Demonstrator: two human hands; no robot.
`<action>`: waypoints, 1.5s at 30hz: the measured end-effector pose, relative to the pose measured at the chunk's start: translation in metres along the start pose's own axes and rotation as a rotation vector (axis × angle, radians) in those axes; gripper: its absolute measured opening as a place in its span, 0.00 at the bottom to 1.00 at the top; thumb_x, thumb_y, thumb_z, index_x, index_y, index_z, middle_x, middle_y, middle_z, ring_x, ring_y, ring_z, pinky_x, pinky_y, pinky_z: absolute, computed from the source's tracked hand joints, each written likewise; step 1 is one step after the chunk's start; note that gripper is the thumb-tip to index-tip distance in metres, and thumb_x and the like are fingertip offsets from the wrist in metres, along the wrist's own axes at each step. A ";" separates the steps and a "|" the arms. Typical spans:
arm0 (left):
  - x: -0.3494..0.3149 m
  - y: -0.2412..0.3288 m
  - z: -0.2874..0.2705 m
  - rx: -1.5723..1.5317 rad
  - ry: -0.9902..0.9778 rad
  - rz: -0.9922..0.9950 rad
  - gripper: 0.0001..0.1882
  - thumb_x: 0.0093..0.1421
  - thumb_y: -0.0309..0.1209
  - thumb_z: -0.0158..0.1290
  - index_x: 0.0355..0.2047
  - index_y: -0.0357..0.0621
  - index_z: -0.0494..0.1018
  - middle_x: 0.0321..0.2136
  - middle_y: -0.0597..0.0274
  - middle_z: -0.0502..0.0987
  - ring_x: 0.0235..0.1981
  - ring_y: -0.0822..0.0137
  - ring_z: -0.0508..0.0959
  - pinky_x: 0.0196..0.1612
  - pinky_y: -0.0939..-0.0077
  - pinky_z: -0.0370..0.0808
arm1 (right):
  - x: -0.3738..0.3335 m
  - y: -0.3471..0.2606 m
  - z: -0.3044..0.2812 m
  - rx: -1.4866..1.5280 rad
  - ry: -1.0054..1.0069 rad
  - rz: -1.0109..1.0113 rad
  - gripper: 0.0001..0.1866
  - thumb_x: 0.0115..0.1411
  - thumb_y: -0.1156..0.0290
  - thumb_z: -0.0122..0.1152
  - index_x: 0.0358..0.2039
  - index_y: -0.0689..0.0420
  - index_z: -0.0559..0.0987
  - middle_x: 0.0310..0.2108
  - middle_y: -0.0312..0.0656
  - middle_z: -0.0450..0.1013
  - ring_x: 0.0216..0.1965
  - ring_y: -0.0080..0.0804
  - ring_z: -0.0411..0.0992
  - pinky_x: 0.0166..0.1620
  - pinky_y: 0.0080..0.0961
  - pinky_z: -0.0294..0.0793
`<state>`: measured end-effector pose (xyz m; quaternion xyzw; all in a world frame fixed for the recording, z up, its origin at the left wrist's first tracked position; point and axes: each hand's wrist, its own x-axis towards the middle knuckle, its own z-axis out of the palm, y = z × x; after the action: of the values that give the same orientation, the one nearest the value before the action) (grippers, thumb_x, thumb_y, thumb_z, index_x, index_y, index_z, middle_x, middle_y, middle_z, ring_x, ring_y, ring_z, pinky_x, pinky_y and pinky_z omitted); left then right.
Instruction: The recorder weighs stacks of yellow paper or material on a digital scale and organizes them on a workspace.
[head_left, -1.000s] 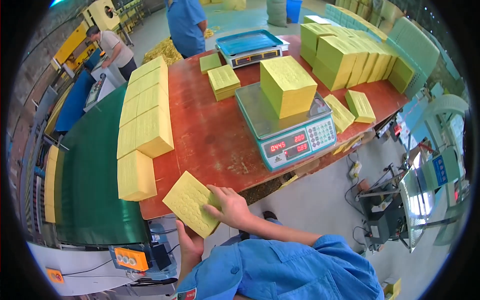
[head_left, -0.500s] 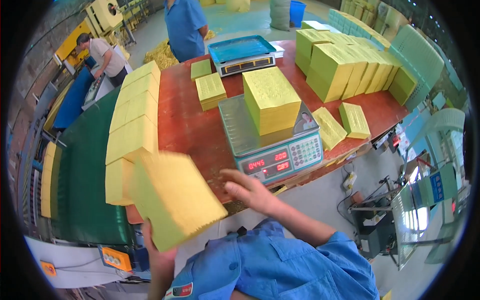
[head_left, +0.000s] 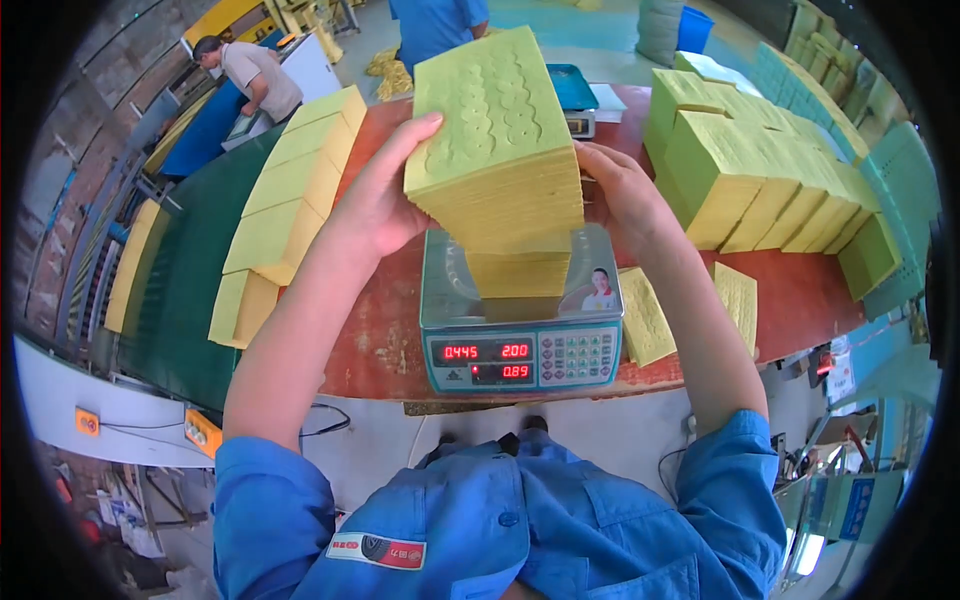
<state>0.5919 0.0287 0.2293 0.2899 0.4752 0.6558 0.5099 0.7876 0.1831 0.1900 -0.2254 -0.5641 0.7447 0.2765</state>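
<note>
Yellow sheet stack (head_left: 495,145) has moved from the near left to above the scale (head_left: 525,352); contact with the lower stack (head_left: 520,275) cannot be confirmed. Left hand (head_left: 388,195) and right hand (head_left: 627,190) clamp opposite sides; some fingers are hidden. Expect a heavy block with loose, easily bent edges: support both sides low. Open room lies left along the table (head_left: 380,330); piles (head_left: 750,180) crowd the right.

Red table (head_left: 385,325), teal scale (head_left: 525,360), yellow stacks (head_left: 735,200), second scale with blue tray (head_left: 571,90)

Forearms (head_left: 300,310) outstretched; left grip (head_left: 382,205), right grip (head_left: 628,195) raised, apart.
</note>
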 end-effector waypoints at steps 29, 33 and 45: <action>0.028 -0.017 -0.012 0.215 0.021 -0.121 0.35 0.58 0.56 0.54 0.59 0.49 0.67 0.53 0.63 0.73 0.54 0.67 0.71 0.54 0.67 0.67 | 0.007 0.044 -0.014 -0.136 0.079 0.024 0.20 0.66 0.64 0.51 0.50 0.66 0.76 0.36 0.39 0.76 0.32 0.23 0.72 0.37 0.21 0.74; 0.028 -0.019 -0.010 0.231 0.036 -0.138 0.35 0.58 0.57 0.54 0.59 0.49 0.67 0.53 0.63 0.73 0.54 0.67 0.71 0.55 0.65 0.67 | 0.006 0.046 -0.015 -0.148 0.098 0.007 0.19 0.65 0.64 0.50 0.49 0.64 0.77 0.36 0.38 0.77 0.31 0.23 0.72 0.36 0.20 0.73; 0.038 -0.032 -0.018 0.372 0.046 0.008 0.42 0.60 0.68 0.41 0.61 0.48 0.65 0.55 0.60 0.71 0.54 0.66 0.68 0.50 0.64 0.65 | 0.009 0.060 -0.030 -0.165 0.120 -0.017 0.19 0.64 0.63 0.52 0.49 0.63 0.78 0.34 0.38 0.77 0.29 0.21 0.70 0.33 0.20 0.69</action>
<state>0.5771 0.0598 0.1886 0.3660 0.5987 0.5650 0.4341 0.7911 0.1978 0.1241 -0.2866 -0.6078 0.6786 0.2967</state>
